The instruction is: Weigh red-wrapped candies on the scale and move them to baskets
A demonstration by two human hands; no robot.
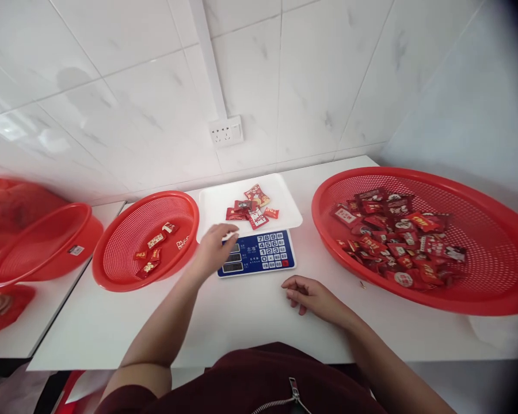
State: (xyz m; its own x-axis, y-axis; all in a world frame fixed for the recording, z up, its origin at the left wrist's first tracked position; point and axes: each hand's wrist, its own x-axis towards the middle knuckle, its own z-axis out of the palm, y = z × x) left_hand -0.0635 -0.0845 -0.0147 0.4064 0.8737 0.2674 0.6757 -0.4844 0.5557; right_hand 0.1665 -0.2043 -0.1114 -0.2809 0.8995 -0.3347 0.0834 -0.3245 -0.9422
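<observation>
My left hand (pixel 213 248) reaches over the front left corner of a blue electronic scale (pixel 259 253), its fingers stretched toward the edge of the white weighing tray (pixel 216 207), holding nothing. On that tray lie several red candy packets (pixel 252 210). My right hand (pixel 308 296) rests on the white table (pixel 242 322) just in front of the scale, fingers loosely curled and nothing in them.
A small red mesh basket (pixel 112 270) with several packets sits left of the scale. A large red mesh basket (pixel 479 287) full of packets sits to the right. Stacked red basins (pixel 38 247) stand at far left. A wall socket (pixel 227 132) sits behind the scale.
</observation>
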